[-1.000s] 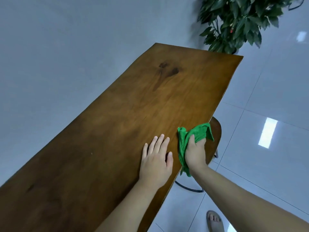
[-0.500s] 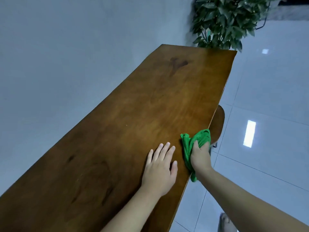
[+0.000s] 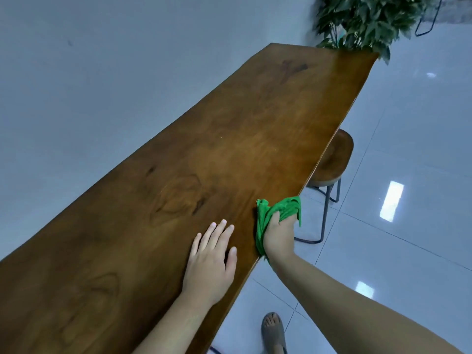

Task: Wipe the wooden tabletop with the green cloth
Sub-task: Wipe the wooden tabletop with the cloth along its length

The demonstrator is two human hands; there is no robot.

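Observation:
A long brown wooden tabletop [image 3: 229,139] runs from the near left to the far right. My right hand [image 3: 279,232] is closed around the bunched green cloth [image 3: 265,212] and presses it against the table's right edge, with part of the cloth hanging over the side. Just left of it, my left hand [image 3: 212,261] lies flat on the wood, fingers spread, holding nothing.
A round wooden stool [image 3: 334,162] on thin metal legs stands under the table's right edge, just beyond the cloth. A leafy potted plant [image 3: 362,21] is at the table's far end. A sandalled foot [image 3: 273,332] rests on the glossy tiled floor. A pale wall borders the left side.
The right hand with the cloth has stayed at the table's right edge, shifting slightly along it. The left hand remains flat beside it. The view has shifted, showing more of the stool.

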